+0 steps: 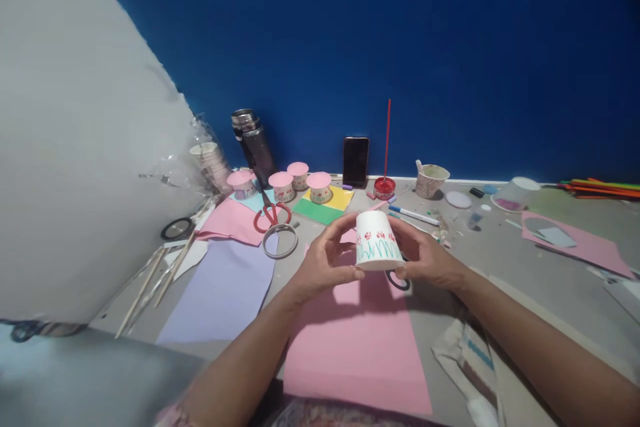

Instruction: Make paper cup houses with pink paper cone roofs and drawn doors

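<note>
Paper cup (379, 237), white, red-and-green drawing, wide end down: clasped between left hand (321, 263) and right hand (425, 257), above pink sheet (355, 353). Leftward: lilac sheet (220, 293). Beyond: red-handled scissors (273, 216), four pink-topped cups (281, 188), phone (355, 161) upright against blue wall (400, 40).

Head-worn view, from above and behind the bare left hand (323, 265) and bare right hand (429, 258), facing forward and down. Hands close, just below mid-frame; bare forearms (253, 357) extend from below. Wide take: smooth grey tabletop (493, 250) on both sides of the hands, tall pale upright panel (75, 120) to their left, flat deep-blue wall (310, 47) well beyond them, filling the upper part.
</note>
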